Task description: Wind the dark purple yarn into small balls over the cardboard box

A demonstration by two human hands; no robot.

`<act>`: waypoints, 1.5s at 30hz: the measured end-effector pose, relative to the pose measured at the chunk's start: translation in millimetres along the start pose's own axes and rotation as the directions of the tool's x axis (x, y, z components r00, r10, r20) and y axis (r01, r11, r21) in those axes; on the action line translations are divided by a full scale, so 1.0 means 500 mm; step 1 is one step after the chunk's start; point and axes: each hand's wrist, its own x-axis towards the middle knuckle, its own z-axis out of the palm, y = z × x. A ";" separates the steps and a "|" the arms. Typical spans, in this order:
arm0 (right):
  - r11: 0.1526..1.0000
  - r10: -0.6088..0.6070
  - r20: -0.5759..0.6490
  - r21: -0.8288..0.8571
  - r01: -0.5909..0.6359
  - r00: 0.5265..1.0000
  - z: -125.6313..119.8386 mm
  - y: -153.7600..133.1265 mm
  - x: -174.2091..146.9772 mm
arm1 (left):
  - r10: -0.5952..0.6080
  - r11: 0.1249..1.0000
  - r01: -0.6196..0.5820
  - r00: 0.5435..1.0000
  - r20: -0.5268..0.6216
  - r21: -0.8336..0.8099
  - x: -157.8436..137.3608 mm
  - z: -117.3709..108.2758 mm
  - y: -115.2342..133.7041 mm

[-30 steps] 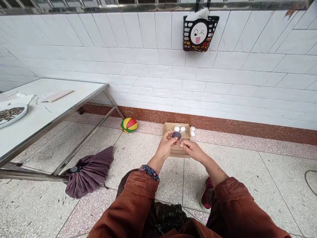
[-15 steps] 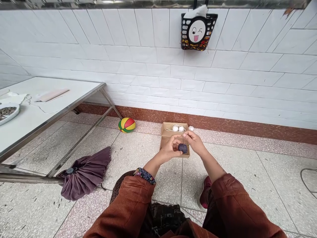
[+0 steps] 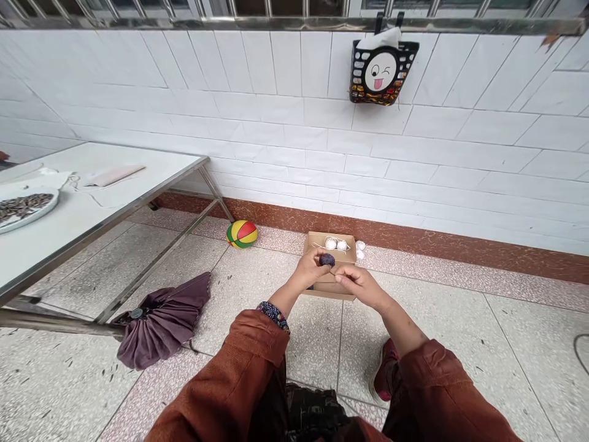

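Observation:
A small dark purple ball of yarn (image 3: 327,260) is held in the fingers of my left hand (image 3: 309,270), above an open cardboard box (image 3: 331,294) on the floor. Close beside it, my right hand (image 3: 359,285) pinches the dark yarn strand between thumb and fingertips. The strand is thin and barely shows between the hands. White yarn balls (image 3: 331,244) lie in the far part of the box. More white balls (image 3: 361,248) sit on the floor just right of it. My hands hide the middle of the box.
A colourful ball (image 3: 242,234) rests by the wall, near the leg of a white table (image 3: 151,161). The table bears a plate of seeds (image 3: 27,209). A folded purple umbrella (image 3: 165,319) lies on the floor at left. A black basket (image 3: 384,70) hangs on the tiled wall.
The yarn ball in my left hand has moved up and left. My right hand has dropped from above the ball to its lower right. The view has tilted up slightly.

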 end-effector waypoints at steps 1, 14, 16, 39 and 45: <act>1.000 0.004 -0.028 0.030 -0.003 1.000 -0.006 -0.004 0.001 | 0.003 1.000 -0.004 1.000 0.028 0.023 -0.002 0.000 -0.002; 0.987 0.132 -0.299 -0.048 -0.153 0.945 -0.004 0.091 0.032 | -0.009 0.904 0.175 0.920 0.391 -0.389 -0.038 0.021 0.036; 0.976 0.162 -0.260 -0.103 -0.194 0.952 0.009 0.102 0.028 | -0.022 0.885 0.174 0.942 0.335 -0.432 -0.029 0.017 0.034; 0.996 0.006 -0.354 -0.080 -0.037 0.935 -0.027 0.053 0.019 | 0.006 0.994 0.039 0.908 0.418 -0.100 -0.024 0.023 0.004; 0.967 0.117 -0.243 -0.193 -0.166 0.963 0.010 0.091 0.018 | 0.026 0.918 0.086 0.962 0.273 -0.387 -0.013 0.019 0.021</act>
